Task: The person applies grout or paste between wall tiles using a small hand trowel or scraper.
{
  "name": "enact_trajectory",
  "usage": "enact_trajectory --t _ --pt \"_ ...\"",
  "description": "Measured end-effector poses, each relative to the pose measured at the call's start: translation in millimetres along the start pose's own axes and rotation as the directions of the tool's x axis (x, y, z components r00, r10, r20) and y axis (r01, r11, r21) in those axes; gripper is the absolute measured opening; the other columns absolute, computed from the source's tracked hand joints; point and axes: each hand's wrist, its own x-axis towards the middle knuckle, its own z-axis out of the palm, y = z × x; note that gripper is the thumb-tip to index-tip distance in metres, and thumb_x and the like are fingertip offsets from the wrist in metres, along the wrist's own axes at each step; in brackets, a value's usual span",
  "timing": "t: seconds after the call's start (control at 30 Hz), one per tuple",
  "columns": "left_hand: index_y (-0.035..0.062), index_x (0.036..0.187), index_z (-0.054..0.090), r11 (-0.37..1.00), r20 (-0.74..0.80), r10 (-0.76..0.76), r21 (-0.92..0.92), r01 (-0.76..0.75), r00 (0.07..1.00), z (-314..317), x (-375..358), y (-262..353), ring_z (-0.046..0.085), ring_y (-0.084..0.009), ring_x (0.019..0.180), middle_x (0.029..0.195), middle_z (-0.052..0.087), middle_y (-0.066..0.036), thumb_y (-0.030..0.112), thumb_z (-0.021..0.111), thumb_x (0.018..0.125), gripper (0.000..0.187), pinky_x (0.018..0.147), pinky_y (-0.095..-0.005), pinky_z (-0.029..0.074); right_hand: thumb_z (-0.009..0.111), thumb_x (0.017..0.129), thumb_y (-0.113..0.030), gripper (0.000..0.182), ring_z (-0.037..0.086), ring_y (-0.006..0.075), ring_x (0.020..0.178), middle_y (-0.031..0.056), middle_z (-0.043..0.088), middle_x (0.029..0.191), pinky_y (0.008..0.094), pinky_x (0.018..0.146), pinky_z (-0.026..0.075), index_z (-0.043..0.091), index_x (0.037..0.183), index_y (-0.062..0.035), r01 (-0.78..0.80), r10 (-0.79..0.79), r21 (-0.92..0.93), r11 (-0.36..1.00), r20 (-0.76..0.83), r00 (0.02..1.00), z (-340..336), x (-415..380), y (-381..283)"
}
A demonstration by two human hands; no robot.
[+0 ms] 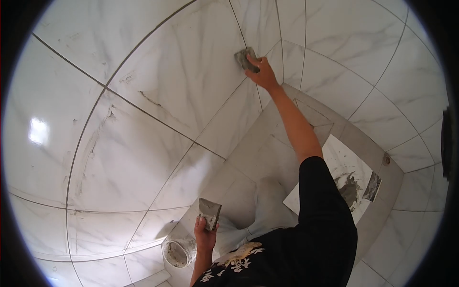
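My right hand [262, 74] reaches up to the marbled wall tiles [181, 62] with its fingers closed on a grey mortar-stained pad [246, 59]. The pad lies against the wall over a dark joint line, near the corner. Low in front of my body, my left hand [205, 234] grips the lower end of a flat grey rectangular piece [209, 212], its broad face smeared with mortar. Just below that hand stands a round whitish tub [176, 253] with grey residue inside.
Right of my legs, a white tile board [337, 153] carries grey paste [351, 190], with a dark flat scraper-like piece [372, 186] at its edge. A round drain [387, 159] sits in the grey floor [368, 143]. Marbled walls meet in a corner ahead.
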Motion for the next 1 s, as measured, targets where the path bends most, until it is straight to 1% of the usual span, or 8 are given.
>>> enact_trajectory --t 0.2,0.27,0.4,0.57,0.63,0.7,0.83,1.0 --pt "0.0113 0.122 0.053 1.000 0.001 0.022 0.011 -0.022 1.000 23 -5 2 0.069 -0.0182 0.092 0.108 0.069 -0.004 0.023 0.059 0.099 0.027 0.072 -0.0356 0.059 0.077 0.080 -0.039 0.069 0.060 0.0242 0.094 0.0106 0.056 0.101 0.0338 0.087 0.049 0.055 0.143 -0.0219 -0.279 0.303 -0.120 0.953 0.361 0.882 -15 -49 -1" --pt "0.0116 0.122 0.053 0.999 -0.019 0.030 -0.009 -0.031 0.999 27 -9 0 0.069 -0.0170 0.092 0.108 0.069 -0.003 0.023 0.059 0.098 0.027 0.072 -0.0349 0.059 0.077 0.081 -0.039 0.069 0.064 0.0172 0.075 0.0083 0.063 0.087 0.0266 0.065 0.050 0.057 0.140 -0.0086 -0.515 0.488 0.376 0.770 0.172 0.856 -16 -38 2" --pt "0.0138 0.121 0.055 0.995 -0.084 0.079 -0.054 -0.083 0.993 28 -25 -4 0.069 -0.0150 0.093 0.106 0.069 0.000 0.024 0.059 0.098 0.025 0.070 -0.0324 0.058 0.075 0.084 -0.038 0.066 0.061 0.0104 0.061 0.0029 0.062 0.074 0.0241 0.053 0.049 0.057 0.139 -0.0059 -0.634 0.593 0.493 0.596 0.262 0.762 13 -38 -25" --pt "0.0142 0.116 0.061 0.978 -0.167 0.044 -0.196 -0.077 0.985 14 -29 -10 0.069 -0.0144 0.091 0.106 0.070 0.001 0.026 0.058 0.099 0.021 0.068 -0.0291 0.057 0.069 0.090 -0.034 0.058 0.059 0.0116 0.053 0.0044 0.065 0.078 0.0250 0.047 0.047 0.057 0.138 -0.0040 -0.673 0.396 0.420 0.609 0.575 0.717 62 -149 -108" --pt "0.0128 0.117 0.060 0.962 -0.203 0.046 -0.254 -0.097 0.978 12 -30 -9 0.069 -0.0157 0.090 0.106 0.071 0.000 0.026 0.057 0.099 0.022 0.066 -0.0284 0.057 0.066 0.092 -0.026 0.058 0.064 0.0143 0.068 0.0065 0.066 0.094 0.0278 0.058 0.054 0.051 0.143 -0.0037 -0.774 0.304 0.522 0.358 0.719 0.625 44 -183 -165" --pt "0.0088 0.118 0.060 0.950 -0.144 -0.018 -0.312 -0.028 0.989 7 -32 0 0.070 -0.0190 0.088 0.104 0.071 -0.005 0.026 0.056 0.100 0.026 0.064 -0.0273 0.057 0.067 0.091 -0.030 0.070 0.066 0.0210 0.090 0.0086 0.063 0.109 0.0356 0.081 0.056 0.041 0.147 0.0016 -0.848 -0.047 0.504 0.165 0.863 0.504 11 -211 -214" --pt "0.0052 0.118 0.059 0.934 -0.086 -0.066 -0.355 0.031 0.994 -1 -43 22 0.070 -0.0212 0.087 0.103 0.071 -0.009 0.026 0.055 0.100 0.028 0.062 -0.0274 0.057 0.071 0.088 -0.028 0.070 0.062 0.0228 0.107 0.0104 0.061 0.117 0.0375 0.096 0.049 0.044 0.144 0.0048 -0.839 -0.247 0.467 0.279 0.879 0.408 -29 -261 -275" --pt "0.0039 0.117 0.058 0.973 -0.002 0.057 -0.222 -0.056 0.998 -4 -59 46 0.070 -0.0170 0.088 0.103 0.069 -0.008 0.025 0.054 0.101 0.027 0.062 -0.0296 0.059 0.075 0.082 -0.018 0.061 0.053 0.0202 0.116 0.0084 0.053 0.131 0.0306 0.100 0.040 0.056 0.138 -0.0051 -0.450 -0.358 0.489 0.747 0.867 0.347 -46 -274 -314"
